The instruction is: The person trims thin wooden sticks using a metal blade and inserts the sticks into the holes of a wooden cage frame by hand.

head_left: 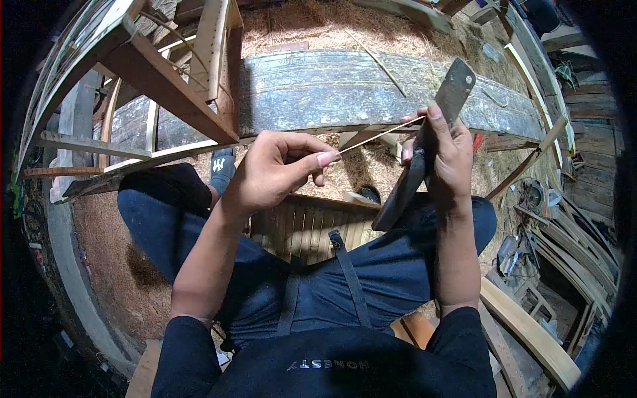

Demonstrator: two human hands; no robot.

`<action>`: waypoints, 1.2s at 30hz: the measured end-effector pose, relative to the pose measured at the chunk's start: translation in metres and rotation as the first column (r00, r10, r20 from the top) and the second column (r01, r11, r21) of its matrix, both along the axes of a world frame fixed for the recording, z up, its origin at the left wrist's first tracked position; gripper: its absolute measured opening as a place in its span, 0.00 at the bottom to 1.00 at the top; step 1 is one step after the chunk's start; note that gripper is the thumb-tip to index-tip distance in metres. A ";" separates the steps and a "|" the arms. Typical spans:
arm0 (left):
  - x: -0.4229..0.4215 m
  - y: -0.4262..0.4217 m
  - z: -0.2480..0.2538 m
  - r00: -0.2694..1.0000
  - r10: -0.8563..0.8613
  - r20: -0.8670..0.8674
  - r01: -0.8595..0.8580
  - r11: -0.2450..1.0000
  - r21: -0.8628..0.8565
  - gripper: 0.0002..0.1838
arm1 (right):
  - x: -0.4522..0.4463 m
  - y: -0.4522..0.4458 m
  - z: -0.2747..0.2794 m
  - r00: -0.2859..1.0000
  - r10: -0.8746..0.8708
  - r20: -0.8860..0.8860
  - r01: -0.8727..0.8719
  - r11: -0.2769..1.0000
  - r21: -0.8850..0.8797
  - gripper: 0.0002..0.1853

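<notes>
A thin pale strip (378, 138), like a sliver of wood or bamboo, runs between my two hands. My left hand (282, 166) pinches its near end between thumb and fingers. In my right hand (448, 149) is a broad dark cleaver-like knife (455, 86) with a small hole near its upper end. It slants from upper right down toward my right knee, and my fingers hide its middle. The strip's far end meets the knife beside my right thumb; whether the edge bites into it, I cannot tell.
A weathered plank bench (325, 86) stretches across in front, with a thin stick (378, 63) on it. A wooden frame (166, 83) stands at left. Stacked timber strips (570, 245) lie at right. Below my hands is a slatted wooden piece (308, 225). Shavings cover the ground.
</notes>
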State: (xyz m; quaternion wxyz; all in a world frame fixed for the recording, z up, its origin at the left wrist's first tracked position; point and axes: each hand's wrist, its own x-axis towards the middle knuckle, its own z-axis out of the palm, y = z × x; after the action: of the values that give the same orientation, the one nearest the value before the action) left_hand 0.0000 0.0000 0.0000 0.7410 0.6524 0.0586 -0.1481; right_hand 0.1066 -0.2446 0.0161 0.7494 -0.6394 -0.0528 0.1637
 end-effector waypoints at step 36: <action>-0.005 -0.027 -0.023 0.974 0.111 -0.196 -0.182 0.902 -0.392 0.14 | -0.046 0.021 -0.016 0.780 0.412 0.472 -0.048 0.790 -0.611 0.18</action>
State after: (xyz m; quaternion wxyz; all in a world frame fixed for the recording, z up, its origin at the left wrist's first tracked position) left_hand -0.0052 -0.0266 -0.0227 0.8621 0.4622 0.1382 -0.1555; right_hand 0.0605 -0.2241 0.0006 0.4436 -0.8385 -0.3101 0.0626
